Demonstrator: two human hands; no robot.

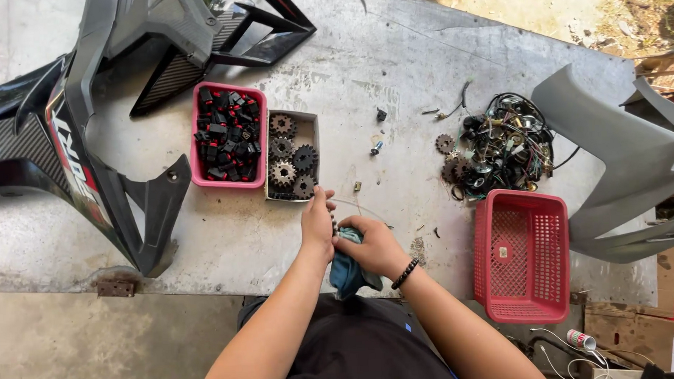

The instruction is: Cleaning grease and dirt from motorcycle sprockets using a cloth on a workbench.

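My left hand (318,222) is curled shut around a small dark part I can't make out, just below the box of sprockets (291,155). My right hand (375,246) grips a teal rag (347,272) (bunched, hanging over the table's near edge (205,282)). Bare tabletop lies between my hands and the red basket (520,253).

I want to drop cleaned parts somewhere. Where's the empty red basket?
In the head view, the red basket sits at the table's right, near the front edge, just below the tangled pile of wires and parts, right of the right hand.
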